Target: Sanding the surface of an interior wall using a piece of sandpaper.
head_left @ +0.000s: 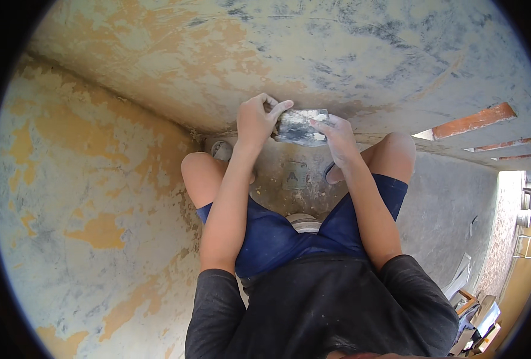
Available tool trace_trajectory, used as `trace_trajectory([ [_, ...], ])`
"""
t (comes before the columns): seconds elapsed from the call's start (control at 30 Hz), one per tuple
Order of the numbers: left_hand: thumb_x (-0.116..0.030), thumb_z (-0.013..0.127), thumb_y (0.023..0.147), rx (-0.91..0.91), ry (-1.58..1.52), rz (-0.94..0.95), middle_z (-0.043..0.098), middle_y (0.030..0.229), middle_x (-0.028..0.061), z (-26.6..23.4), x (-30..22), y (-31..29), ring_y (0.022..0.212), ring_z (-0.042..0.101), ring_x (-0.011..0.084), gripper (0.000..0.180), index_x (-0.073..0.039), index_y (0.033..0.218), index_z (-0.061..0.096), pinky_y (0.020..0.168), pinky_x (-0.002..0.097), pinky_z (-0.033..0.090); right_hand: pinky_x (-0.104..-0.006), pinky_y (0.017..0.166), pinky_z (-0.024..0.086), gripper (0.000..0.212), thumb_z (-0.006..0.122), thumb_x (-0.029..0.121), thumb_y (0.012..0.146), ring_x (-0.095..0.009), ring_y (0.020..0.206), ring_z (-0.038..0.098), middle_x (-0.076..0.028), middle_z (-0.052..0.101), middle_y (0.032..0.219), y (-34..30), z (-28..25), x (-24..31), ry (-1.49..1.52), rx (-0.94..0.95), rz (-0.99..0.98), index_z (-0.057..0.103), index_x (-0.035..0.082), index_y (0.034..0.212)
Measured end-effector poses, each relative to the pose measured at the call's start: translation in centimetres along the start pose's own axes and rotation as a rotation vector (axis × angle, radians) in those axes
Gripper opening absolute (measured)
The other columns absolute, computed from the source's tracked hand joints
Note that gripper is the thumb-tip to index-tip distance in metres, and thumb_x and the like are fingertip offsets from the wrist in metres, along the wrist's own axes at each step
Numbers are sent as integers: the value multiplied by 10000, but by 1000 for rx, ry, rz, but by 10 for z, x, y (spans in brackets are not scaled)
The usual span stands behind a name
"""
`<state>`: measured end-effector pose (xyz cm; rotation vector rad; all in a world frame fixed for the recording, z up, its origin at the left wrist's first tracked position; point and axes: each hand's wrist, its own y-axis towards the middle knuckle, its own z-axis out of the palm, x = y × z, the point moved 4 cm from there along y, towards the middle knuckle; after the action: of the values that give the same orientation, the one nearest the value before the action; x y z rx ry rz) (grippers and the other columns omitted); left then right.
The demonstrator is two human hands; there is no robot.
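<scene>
Between my hands is a flat rectangular piece (301, 127), blotched white, grey and black, perhaps a worn sanding sheet or a scraper blade. My right hand (341, 139) grips its right end, thumb lying on the near face. At the opposite end my left hand (256, 122) is closed, thumb and forefinger together at the upper left corner. White dust coats the fingers of both hands. The piece is held just in front of the wall (313, 54), above the floor between my knees.
Patchy peeling walls rise ahead and on the left (86, 209). Brick-lined slots (475, 121) open in the wall at right. I sit low on a pale round seat (304, 223). A cover plate (294, 176) lies on the floor; a pile of boards (478, 323) stands at lower right.
</scene>
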<state>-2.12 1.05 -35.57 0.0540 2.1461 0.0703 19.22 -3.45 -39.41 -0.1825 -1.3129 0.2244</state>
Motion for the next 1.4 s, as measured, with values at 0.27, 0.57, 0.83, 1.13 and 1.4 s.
trace_trajectory([
  [0.27, -657, 734, 877, -252, 394, 81, 603, 542, 188, 5, -32, 15, 502, 578, 376, 705, -14, 588, 709, 532, 450, 456, -295, 837, 530, 239, 738, 79, 941, -138, 915, 688, -85, 767, 1034, 0, 5, 1, -98, -16, -12, 753, -74, 1124],
  [0.57, -637, 646, 967, -402, 134, -29, 645, 567, 161, -28, -11, 6, 515, 608, 346, 692, -46, 621, 751, 561, 455, 466, -299, 828, 529, 244, 735, 66, 943, -135, 901, 681, -92, 768, 1037, 3, 1, -6, -59, -22, 8, 749, -74, 1143],
  [0.83, -641, 735, 907, -185, 355, -24, 658, 565, 141, -5, -21, 6, 493, 593, 302, 677, -12, 657, 763, 577, 401, 481, -290, 870, 539, 288, 724, 92, 975, -143, 953, 695, -100, 760, 1100, 1, 5, -1, -106, -1, 40, 716, -80, 1205],
  [1.13, -413, 861, 861, 157, -221, 65, 746, 724, 115, -1, -3, 11, 626, 635, 152, 429, 10, 902, 810, 625, 334, 510, -281, 717, 550, 258, 781, 96, 934, -94, 822, 677, -71, 763, 974, 31, 29, 68, -588, 224, -35, 730, -53, 1138],
  [1.4, -272, 852, 903, 241, -176, 7, 739, 802, 32, -5, 13, 3, 722, 622, 82, 306, 25, 953, 795, 677, 274, 508, -266, 797, 554, 318, 786, 109, 945, -113, 906, 700, -100, 774, 1051, 40, 29, 26, -208, 329, 39, 699, -51, 1207],
])
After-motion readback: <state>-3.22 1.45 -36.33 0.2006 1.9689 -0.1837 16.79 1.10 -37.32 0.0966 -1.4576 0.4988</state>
